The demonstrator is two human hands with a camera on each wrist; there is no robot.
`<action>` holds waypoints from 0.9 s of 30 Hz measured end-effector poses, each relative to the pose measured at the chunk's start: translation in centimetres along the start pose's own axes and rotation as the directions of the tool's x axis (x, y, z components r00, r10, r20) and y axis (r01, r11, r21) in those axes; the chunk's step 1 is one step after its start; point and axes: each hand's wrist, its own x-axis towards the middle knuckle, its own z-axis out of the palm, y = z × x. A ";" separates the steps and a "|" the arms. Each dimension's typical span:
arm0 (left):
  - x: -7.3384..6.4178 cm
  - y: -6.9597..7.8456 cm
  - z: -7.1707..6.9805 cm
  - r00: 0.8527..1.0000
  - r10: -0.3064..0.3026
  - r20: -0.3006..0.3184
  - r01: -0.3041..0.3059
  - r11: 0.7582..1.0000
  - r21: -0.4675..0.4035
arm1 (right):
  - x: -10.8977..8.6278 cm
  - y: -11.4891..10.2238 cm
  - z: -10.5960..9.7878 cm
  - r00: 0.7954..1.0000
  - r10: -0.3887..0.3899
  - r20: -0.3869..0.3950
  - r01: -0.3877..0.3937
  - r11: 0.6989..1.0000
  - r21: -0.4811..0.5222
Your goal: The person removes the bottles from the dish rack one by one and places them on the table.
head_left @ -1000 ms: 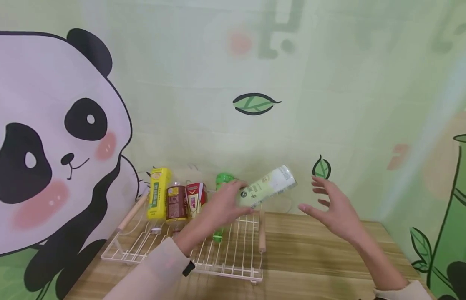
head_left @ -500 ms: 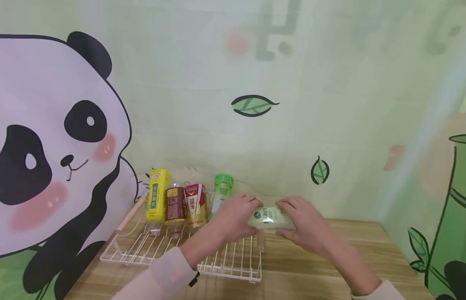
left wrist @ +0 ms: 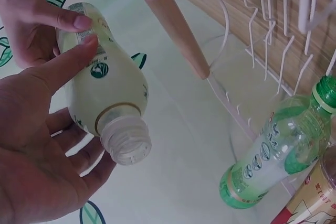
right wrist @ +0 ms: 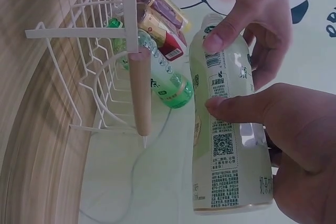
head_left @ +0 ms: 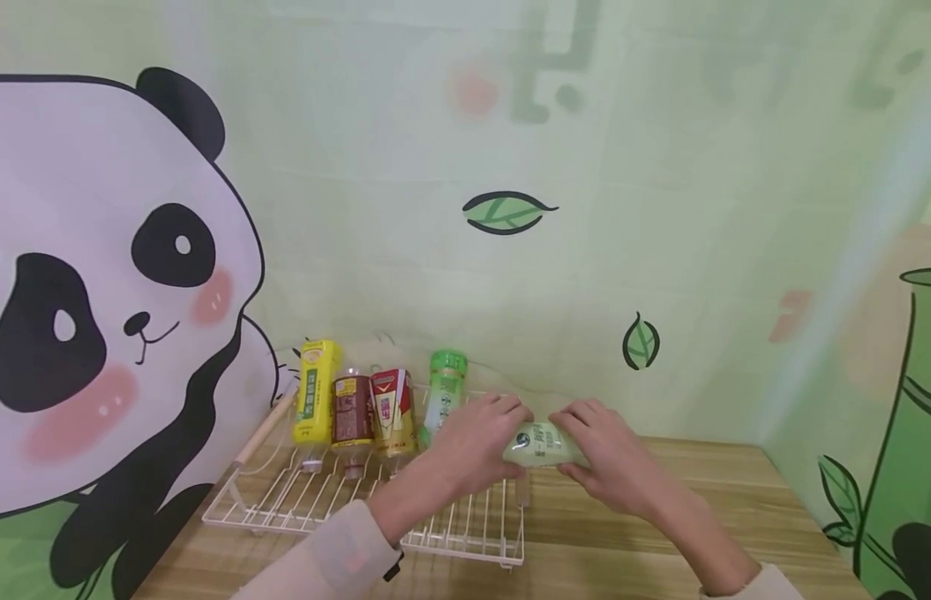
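Note:
Both hands hold a pale green plastic bottle (head_left: 543,443), lying roughly level in the head view beside the rack's right end. My left hand (head_left: 476,437) grips it toward the neck, thumb on the label and fingers behind. My right hand (head_left: 613,457) holds the base end, its thumb pressed along the printed side. In the left wrist view the clear threaded neck (left wrist: 127,141) points toward the camera. The label's small print and QR code (right wrist: 223,144) face the right wrist camera.
A white wire rack (head_left: 465,551) with wooden handles (head_left: 264,429) stands on the wood-grain table (head_left: 645,533). Leaning in it are a yellow bottle (head_left: 316,392), a dark red-brown bottle (head_left: 352,408), a red-and-gold bottle (head_left: 392,412) and a green bottle (head_left: 445,387). A panda-print cloth (head_left: 405,267) hangs behind.
One second ago the left hand alone held the bottle, tilted up, with the right hand apart. The bottle has since come down level, and the right hand has taken hold of its base end.

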 end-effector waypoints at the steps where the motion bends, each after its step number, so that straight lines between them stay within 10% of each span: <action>1: 0.0 0.0 0.1 1.000 -0.005 -0.006 0.005 1.000 -0.004 | 0.0 0.1 0.0 1.000 0.003 -0.002 -0.003 1.000 0.003; 9: 0.0 -0.6 -0.7 0.999 -0.043 -0.017 0.041 0.992 -0.119 | -0.2 0.6 -0.9 0.999 -0.001 -0.036 0.001 1.000 -0.003; 14: -0.5 -2.6 -2.4 0.983 -0.183 0.008 0.179 0.950 -0.255 | -1.0 2.2 -2.1 0.998 0.038 -0.054 -0.039 0.999 -0.013; 20: -1.2 -5.2 -2.3 0.930 -0.368 0.005 0.337 0.844 -0.419 | -3.4 5.2 -3.6 0.987 0.109 -0.115 -0.108 0.994 0.015; 27: -1.3 -7.2 0.8 0.846 -0.533 -0.007 0.450 0.722 -0.526 | -6.3 9.3 -4.7 0.958 0.252 -0.136 -0.235 0.963 0.130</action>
